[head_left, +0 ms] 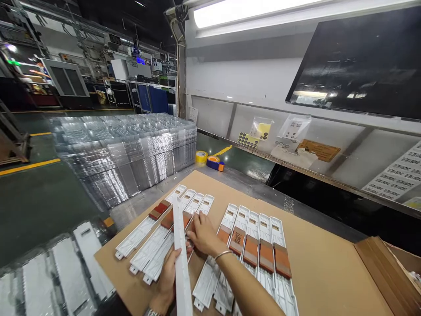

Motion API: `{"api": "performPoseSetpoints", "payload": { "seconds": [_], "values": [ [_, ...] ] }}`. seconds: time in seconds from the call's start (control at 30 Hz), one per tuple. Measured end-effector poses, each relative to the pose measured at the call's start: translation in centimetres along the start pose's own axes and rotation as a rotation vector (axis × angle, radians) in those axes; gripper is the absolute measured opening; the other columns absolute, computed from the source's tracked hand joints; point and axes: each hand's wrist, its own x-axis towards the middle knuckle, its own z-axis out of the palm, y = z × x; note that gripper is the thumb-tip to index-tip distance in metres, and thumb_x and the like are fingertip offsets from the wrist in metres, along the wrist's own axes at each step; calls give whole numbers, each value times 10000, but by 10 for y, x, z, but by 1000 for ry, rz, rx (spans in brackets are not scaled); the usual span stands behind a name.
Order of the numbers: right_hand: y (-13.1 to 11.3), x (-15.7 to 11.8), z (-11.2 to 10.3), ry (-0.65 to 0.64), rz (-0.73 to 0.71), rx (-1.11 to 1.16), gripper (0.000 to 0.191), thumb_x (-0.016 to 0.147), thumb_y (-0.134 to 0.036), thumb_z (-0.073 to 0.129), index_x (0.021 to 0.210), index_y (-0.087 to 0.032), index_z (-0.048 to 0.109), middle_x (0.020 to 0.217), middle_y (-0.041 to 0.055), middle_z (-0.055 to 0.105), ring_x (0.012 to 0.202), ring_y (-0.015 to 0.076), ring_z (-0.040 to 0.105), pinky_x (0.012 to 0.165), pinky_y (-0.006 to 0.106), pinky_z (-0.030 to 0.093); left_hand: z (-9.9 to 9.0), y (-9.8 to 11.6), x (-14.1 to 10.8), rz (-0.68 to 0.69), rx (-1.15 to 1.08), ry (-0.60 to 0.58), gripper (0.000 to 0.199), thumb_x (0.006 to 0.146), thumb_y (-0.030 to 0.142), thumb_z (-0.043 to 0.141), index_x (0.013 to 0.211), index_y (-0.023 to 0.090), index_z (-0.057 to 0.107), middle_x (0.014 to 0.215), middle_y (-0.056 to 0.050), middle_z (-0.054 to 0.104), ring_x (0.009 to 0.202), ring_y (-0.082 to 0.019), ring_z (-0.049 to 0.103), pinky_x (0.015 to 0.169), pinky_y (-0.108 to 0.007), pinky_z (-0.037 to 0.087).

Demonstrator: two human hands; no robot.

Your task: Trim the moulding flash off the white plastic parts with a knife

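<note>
My left hand (167,274) is wrapped round a long white plastic strip (180,245), which stands tilted on its edge above the cardboard. My right hand (203,233), with a bracelet at the wrist, reaches across to the right side of that strip; its fingers are curled near a brown-orange block, and what they grip is hidden. Several white slotted strips with brown-orange blocks (159,210) lie in a row to the left. Another row of white strips carries similar blocks (267,255) to the right of my right hand.
Stacked clear plastic trays (141,153) stand back left, beside yellow tape (201,156) and a blue-orange tape roll (215,164). More white strips (70,267) lie lower left. A cardboard box (388,267) is at right. The cardboard sheet (322,263) covers the table.
</note>
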Motion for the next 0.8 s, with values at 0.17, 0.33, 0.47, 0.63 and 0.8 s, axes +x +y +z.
{"api": "performPoseSetpoints", "payload": {
  "seconds": [0.17,0.33,0.47,0.63,0.8],
  "values": [
    [43,-32,-19,-63,142,-60,588,855,-492,541,1312,-145,412,1298,136,464,1181,285,442,957,485,356,2,0,-3,-166,-24,-48,270,736,274,590,901,70,653,715,-93,700,764,-229,669,800,-329,491],
    [58,-41,-19,-167,179,-76,393,869,-418,561,1170,-166,529,1190,83,536,1080,241,517,914,476,404,25,-36,5,-303,-104,-191,270,782,237,472,782,46,662,758,-147,703,731,-253,672,839,-423,489],
    [60,-32,-21,-228,167,13,326,869,-379,575,1105,-154,561,1174,80,546,1061,229,529,900,460,423,28,-58,11,-257,-134,-252,262,776,256,477,771,77,668,781,-110,706,827,-245,664,916,-375,441],
    [86,-22,-37,-390,108,280,273,875,-377,572,1021,-148,588,1006,37,605,864,172,595,762,368,496,17,-59,7,-238,-66,-310,347,787,331,459,809,59,673,802,-129,701,860,-243,650,867,-317,445],
    [112,-19,-53,-340,100,672,251,886,-360,562,1008,-143,589,962,27,611,802,149,603,705,333,512,16,-52,10,-308,45,-367,442,731,428,466,817,45,668,641,-115,654,543,-179,587,509,-263,422]
  ]
}}
